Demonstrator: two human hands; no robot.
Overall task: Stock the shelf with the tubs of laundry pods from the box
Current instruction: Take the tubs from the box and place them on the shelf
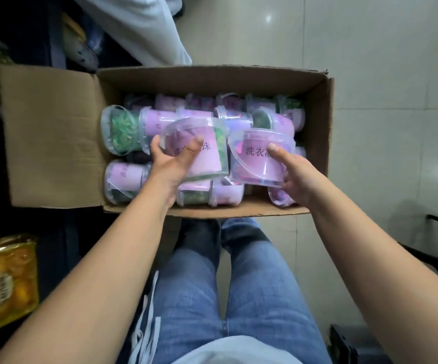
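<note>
1. Clear plastic tub of green pods (pixel 199 151), pink-labelled, gripped by left hand (pixel 169 164), thumb and fingers curled round its wall.
2. Matching tub of purple pods (pixel 258 161) clasped likewise by right hand (pixel 295 174).
3. Both held just above open brown cardboard box (pixel 212 74).
4. Judged light, stiff, smooth-walled, perhaps slippery; best taken round the body, below the lid rim.

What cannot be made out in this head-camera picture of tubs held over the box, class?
Head view:
Shelf: outside the frame.
Left tub label: middle characters covered by the left hand.
Right tub label: end covered by the right hand.
Lower tubs in the box: buried under the top tubs.
</note>
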